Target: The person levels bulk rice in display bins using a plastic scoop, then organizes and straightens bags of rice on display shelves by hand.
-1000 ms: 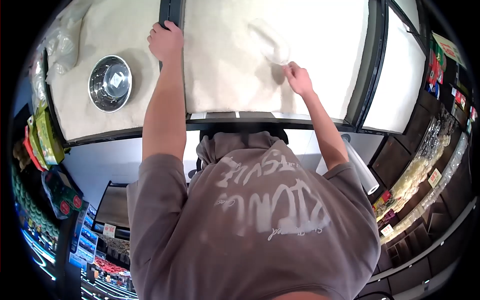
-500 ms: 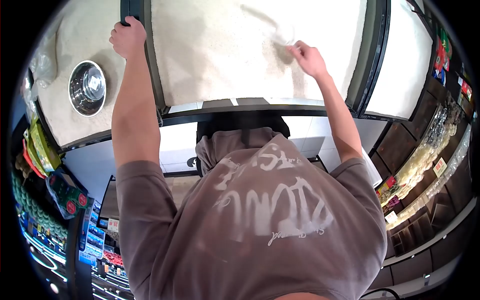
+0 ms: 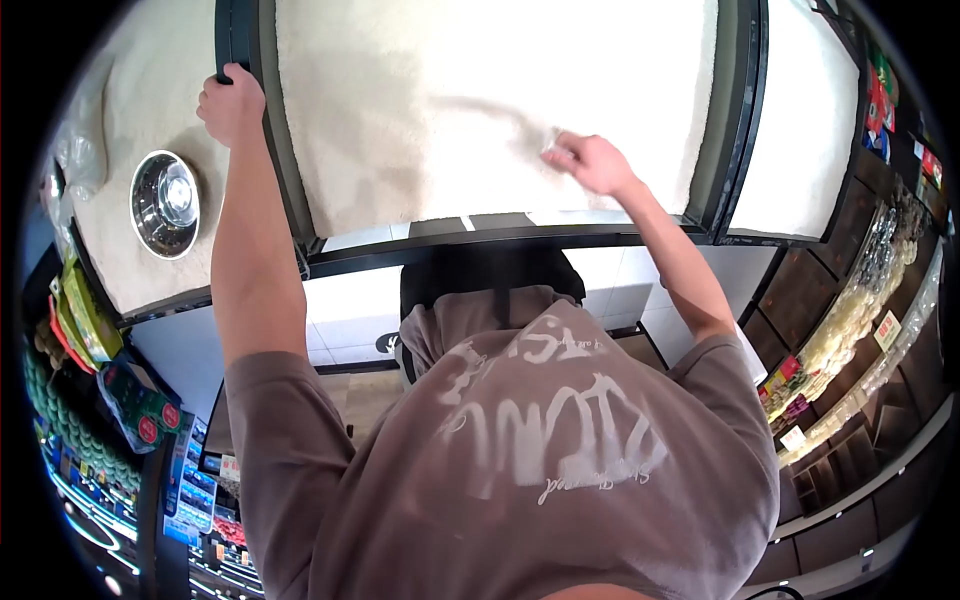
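My left hand (image 3: pixel 233 103) is closed around the dark divider bar (image 3: pixel 238 42) between two bins. My right hand (image 3: pixel 595 165) is over the middle bin, its fingers pinched on a small clear plastic piece (image 3: pixel 549 142). Blur and the fingers hide most of that piece, so its kind does not show. Beneath the hand spreads a pale, fine-grained bulk food, perhaps rice (image 3: pixel 400 140). A faint dark streak runs from the clear piece leftward across it. To the left of my left forearm, a shiny steel bowl (image 3: pixel 143 225) rests on the pale surface of the left bin, with something clear inside.
A dark front rail (image 3: pixel 470 238) runs between my body and the bins. Another dark divider (image 3: pixel 738 120) borders a right-hand bin (image 3: pixel 800 150). Crumpled clear plastic (image 3: pixel 88 140) lies at far left. Shelves with packaged goods (image 3: pixel 835 340) stand on both sides.
The whole view has shifted, so bins and bowl sit lower. My right hand has come nearer to my body with the clear piece. My left hand keeps its grip on the bar.
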Demonstrator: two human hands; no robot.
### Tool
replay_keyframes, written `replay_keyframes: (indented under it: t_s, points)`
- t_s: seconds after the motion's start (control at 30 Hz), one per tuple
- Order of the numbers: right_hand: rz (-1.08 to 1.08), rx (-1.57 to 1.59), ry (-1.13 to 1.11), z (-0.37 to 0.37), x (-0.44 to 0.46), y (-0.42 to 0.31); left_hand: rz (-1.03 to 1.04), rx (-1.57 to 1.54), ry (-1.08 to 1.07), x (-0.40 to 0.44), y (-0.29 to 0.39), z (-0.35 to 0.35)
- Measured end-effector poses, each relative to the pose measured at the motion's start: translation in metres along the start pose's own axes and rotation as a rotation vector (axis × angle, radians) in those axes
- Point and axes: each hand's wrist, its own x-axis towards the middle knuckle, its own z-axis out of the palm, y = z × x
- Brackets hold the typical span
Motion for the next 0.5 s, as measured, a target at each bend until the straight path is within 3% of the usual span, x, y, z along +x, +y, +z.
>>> replay_keyframes:
  t_s: [0.13,0.23,0.3,0.4,0.5]
  points:
    - [0.136,0.300,0.485,-0.024,0.017,0.041,0.003,0.004,-0.009,0.001,-0.002,0.001]
    - [0.207,0.463,0.553,-0.019,0.014,0.059,0.001,0.013,-0.009,0.001,-0.002,0.001]
    - [0.150,0.453,0.377,-0.008,0.002,0.063,0.006,0.019,-0.007,0.001,-0.001,0.001]
    - [-0.004,0.117,0.013,-0.003,-0.028,0.037,-0.006,0.026,-0.006,0.001,0.000,0.000]
    - [-0.071,-0.105,-0.143,0.007,-0.036,0.029,-0.005,0.013,-0.005,0.000,0.001,0.000]
